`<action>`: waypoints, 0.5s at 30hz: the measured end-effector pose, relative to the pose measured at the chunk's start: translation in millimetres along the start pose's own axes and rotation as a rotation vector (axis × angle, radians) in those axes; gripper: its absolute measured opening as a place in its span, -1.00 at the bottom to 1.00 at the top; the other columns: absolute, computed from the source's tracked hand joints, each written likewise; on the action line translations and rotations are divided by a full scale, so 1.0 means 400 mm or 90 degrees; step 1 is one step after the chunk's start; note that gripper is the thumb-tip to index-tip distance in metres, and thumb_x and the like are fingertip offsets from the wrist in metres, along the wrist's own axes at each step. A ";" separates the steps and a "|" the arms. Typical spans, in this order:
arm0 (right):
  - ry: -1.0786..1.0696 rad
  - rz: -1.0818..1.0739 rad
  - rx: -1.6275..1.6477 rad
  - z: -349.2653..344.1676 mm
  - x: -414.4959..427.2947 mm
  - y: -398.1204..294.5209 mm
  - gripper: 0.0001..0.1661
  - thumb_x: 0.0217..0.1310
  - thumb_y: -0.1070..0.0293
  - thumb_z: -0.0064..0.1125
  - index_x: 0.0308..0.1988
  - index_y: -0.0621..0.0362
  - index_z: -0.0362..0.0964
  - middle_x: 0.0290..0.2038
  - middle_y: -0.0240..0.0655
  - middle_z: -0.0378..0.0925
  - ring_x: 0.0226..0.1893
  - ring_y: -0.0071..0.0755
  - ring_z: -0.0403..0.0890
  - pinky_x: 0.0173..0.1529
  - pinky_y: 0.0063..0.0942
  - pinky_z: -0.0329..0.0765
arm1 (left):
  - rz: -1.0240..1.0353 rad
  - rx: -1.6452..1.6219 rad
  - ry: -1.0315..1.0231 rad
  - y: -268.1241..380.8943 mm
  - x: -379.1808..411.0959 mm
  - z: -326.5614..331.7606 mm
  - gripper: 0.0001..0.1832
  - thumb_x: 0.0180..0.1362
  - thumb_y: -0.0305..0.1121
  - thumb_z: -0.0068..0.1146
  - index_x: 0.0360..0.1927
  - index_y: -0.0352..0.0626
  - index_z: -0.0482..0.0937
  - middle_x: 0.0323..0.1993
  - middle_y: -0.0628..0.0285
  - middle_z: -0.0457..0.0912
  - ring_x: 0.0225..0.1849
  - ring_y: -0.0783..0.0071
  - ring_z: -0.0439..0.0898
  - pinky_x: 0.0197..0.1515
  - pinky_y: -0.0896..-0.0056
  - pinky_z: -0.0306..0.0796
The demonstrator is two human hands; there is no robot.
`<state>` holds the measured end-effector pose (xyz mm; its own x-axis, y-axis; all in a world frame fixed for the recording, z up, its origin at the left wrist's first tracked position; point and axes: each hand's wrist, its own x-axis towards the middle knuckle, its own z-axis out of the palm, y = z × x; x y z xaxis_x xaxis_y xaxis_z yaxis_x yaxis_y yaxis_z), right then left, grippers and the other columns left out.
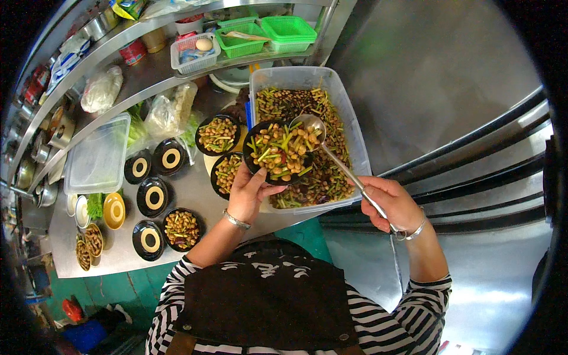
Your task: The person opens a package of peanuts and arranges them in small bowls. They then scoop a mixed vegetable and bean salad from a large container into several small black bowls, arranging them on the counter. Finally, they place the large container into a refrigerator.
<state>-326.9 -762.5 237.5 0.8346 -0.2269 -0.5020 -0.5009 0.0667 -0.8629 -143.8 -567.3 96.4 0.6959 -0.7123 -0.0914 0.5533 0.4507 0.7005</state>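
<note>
In my left hand [252, 191] is a black bowl [248, 146], heaped with brown beans or peanuts and cut green stalks. It is held over the left part of a big translucent plastic tub [361, 151], which contains the same mix in dark liquid. My right hand [390, 202] grips the handle of a metal ladle [341, 166]. The ladle's head overlaps the right rim of the held bowl, with some beans in it. Just left of the tub stand two filled black bowls, an upper one [217, 134] and a lower one [224, 174] partly covered by my left hand.
Another filled black bowl [182, 229] is near my left forearm. Several black dishes [153, 196] with pale rings lie on the steel table [120, 262]. A plastic lid [98, 153] leans by the shelf [146, 73], which carries green baskets [242, 40]. Steel panels [426, 80] rise at right.
</note>
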 end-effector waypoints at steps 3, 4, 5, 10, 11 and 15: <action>0.015 0.000 0.018 -0.004 -0.001 0.001 -0.59 0.36 0.30 -0.27 0.12 0.21 0.22 -0.67 -0.44 0.26 -0.85 -0.69 0.17 -0.80 -0.70 0.13 | -0.010 -0.011 -0.016 -0.011 0.007 -0.007 -0.61 0.25 -0.52 -0.25 0.17 -0.16 0.13 0.07 0.11 0.37 -0.08 0.19 0.54 -0.15 0.15 0.57; 0.018 0.008 0.037 -0.009 0.000 0.003 -0.59 0.36 0.31 -0.28 0.12 0.22 0.20 -0.66 -0.43 0.26 -0.86 -0.68 0.18 -0.81 -0.69 0.14 | -0.011 -0.019 -0.018 -0.013 0.007 -0.005 -0.61 0.25 -0.52 -0.25 0.17 -0.16 0.13 0.07 0.12 0.38 -0.08 0.19 0.54 -0.15 0.15 0.57; 0.020 0.016 0.055 -0.015 0.000 0.005 -0.59 0.35 0.31 -0.29 0.12 0.24 0.18 -0.66 -0.43 0.27 -0.86 -0.66 0.19 -0.81 -0.68 0.15 | -0.011 -0.027 -0.019 -0.014 0.007 -0.005 -0.61 0.25 -0.52 -0.26 0.17 -0.16 0.13 0.07 0.12 0.38 -0.07 0.20 0.54 -0.14 0.14 0.57; -0.031 0.002 0.262 -0.063 0.007 0.020 -0.59 0.33 0.32 -0.27 0.12 0.21 0.22 -0.66 -0.43 0.26 -0.86 -0.68 0.17 -0.81 -0.69 0.13 | -0.023 -0.023 -0.009 -0.009 0.003 -0.002 -0.63 0.26 -0.49 -0.24 0.15 -0.17 0.16 0.01 0.12 0.43 -0.07 0.23 0.54 -0.14 0.18 0.57; -0.035 0.000 0.289 -0.074 0.012 0.028 -0.59 0.33 0.32 -0.26 0.11 0.20 0.23 -0.67 -0.43 0.25 -0.86 -0.68 0.16 -0.81 -0.69 0.12 | -0.024 -0.023 -0.003 -0.005 0.000 0.002 -0.63 0.26 -0.48 -0.23 0.15 -0.17 0.17 0.00 0.12 0.45 -0.08 0.24 0.55 -0.14 0.18 0.57; 0.082 0.041 0.164 -0.094 0.045 0.060 -0.62 0.33 0.30 -0.25 0.08 0.18 0.25 -0.65 -0.42 0.27 -0.86 -0.66 0.15 -0.81 -0.65 0.12 | -0.006 -0.011 0.002 0.011 -0.009 -0.008 -0.64 0.26 -0.46 -0.20 0.14 -0.17 0.19 -0.01 0.13 0.46 -0.10 0.22 0.56 -0.15 0.21 0.57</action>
<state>-332.6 -801.4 209.9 0.7589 -0.3339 -0.5591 -0.4636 0.3260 -0.8239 -142.5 -561.1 97.5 0.6922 -0.7148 -0.0997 0.5677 0.4539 0.6868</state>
